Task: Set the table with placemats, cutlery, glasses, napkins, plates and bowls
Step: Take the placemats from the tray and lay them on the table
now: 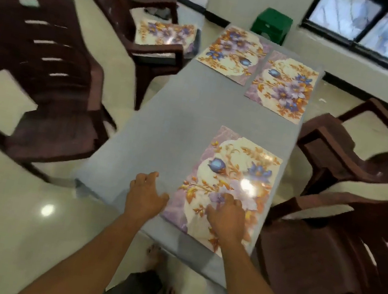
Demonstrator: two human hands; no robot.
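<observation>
While both hands hover at the near end of the grey table [166, 121], neither grips anything. The right hand [226, 216] lies with fingers spread and lowered onto the near placemat [231, 178], though blur hides how firmly it presses. The left hand [145, 194] sits just beside that mat's left edge over bare table, fingers loosely curled and holding nothing.

The near placemat occupies the table's right half, its long axis running along the table's length, its large purple flower toward the person and the blue bud farther off. It sits slightly skewed, with its near corner close to the table's edge. My judgement: a sideways push from the flat hand could slide this glossy mat off that edge.

Farther along, two placemats [234, 53] lie side by side at the far end, just touching or nearly so, long axes likewise down the table. Beyond the left edge, a spare placemat [167, 33] rests on the seat of a brown plastic chair [134, 8]; reaching for it risks nudging the laid mats. No cutlery, glasses, napkins, plates or bowls are visible yet.
</observation>
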